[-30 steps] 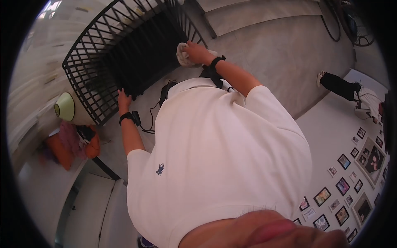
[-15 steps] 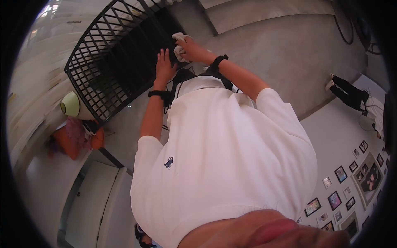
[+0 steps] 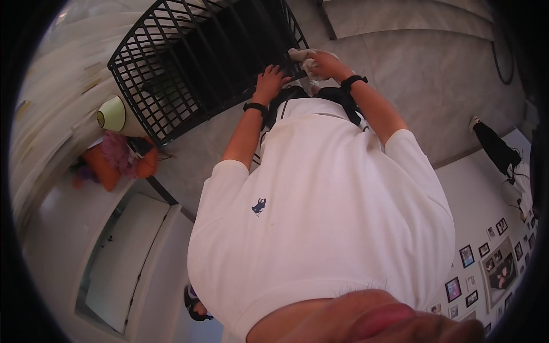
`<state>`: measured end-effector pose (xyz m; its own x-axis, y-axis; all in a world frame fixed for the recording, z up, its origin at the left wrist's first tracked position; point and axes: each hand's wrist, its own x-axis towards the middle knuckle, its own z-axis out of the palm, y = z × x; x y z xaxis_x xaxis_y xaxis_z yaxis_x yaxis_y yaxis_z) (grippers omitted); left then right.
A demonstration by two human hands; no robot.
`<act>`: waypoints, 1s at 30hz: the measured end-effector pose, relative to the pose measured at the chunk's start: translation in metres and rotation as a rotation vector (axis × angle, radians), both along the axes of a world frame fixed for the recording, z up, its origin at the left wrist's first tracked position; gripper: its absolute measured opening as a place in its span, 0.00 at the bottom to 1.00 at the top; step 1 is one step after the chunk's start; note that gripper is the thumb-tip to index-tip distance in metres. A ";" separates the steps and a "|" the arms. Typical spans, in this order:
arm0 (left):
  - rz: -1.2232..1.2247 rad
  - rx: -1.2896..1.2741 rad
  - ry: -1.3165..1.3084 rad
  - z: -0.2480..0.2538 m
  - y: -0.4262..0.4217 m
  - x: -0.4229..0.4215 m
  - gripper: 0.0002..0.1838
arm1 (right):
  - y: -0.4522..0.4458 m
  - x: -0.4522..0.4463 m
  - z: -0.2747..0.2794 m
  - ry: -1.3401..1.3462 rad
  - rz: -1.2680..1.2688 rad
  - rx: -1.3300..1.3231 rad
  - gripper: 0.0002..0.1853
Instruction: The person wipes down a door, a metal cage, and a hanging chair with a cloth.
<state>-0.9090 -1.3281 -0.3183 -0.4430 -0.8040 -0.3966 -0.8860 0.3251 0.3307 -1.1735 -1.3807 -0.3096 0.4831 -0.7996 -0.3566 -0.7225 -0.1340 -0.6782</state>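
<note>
My right hand (image 3: pixel 326 65) is closed around a crumpled off-white cloth (image 3: pixel 309 62), at the near right corner of a black metal frame with slatted, lattice-like sides (image 3: pixel 154 63). Part of the cloth hangs below my fingers. Just left of it, my left hand (image 3: pixel 271 84) lies on the frame's near edge with its fingers spread, holding nothing. Black bands circle both wrists. The inside of the frame is dark, and what lies there is hard to make out.
A pale green lampshade (image 3: pixel 111 113) and orange and pink items (image 3: pixel 117 157) stand left of the frame. Grey floor (image 3: pixel 400 74) stretches right, with a person in black trousers (image 3: pixel 496 143) at the far right. Another person (image 3: pixel 197 303) is low at left. Framed pictures (image 3: pixel 500 271) hang on a wall.
The view has shifted, so the frame and both hands sit farther right. My left hand has come down onto the frame's near edge; my right hand still holds the cloth, now at the corner.
</note>
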 end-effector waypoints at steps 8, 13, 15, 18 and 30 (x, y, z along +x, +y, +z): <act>-0.085 -0.063 0.157 -0.003 0.004 0.005 0.18 | 0.012 0.038 0.026 -0.104 0.032 0.058 0.23; -0.092 -0.187 0.194 -0.007 0.005 0.009 0.20 | 0.025 0.013 0.021 0.187 0.006 -0.046 0.20; -0.087 -0.112 0.113 -0.005 0.004 0.006 0.20 | 0.034 0.001 0.017 0.328 -0.022 -0.257 0.20; -0.062 -0.147 0.194 -0.008 0.003 0.004 0.20 | 0.039 0.019 0.000 0.188 0.001 -0.294 0.20; 0.070 -0.065 0.085 -0.003 0.002 0.005 0.20 | 0.040 -0.034 0.010 0.183 0.081 -0.180 0.23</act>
<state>-0.9038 -1.3261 -0.3218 -0.4144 -0.8571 -0.3061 -0.8772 0.2865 0.3853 -1.2079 -1.3408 -0.2995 0.4891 -0.8193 -0.2992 -0.8126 -0.3034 -0.4976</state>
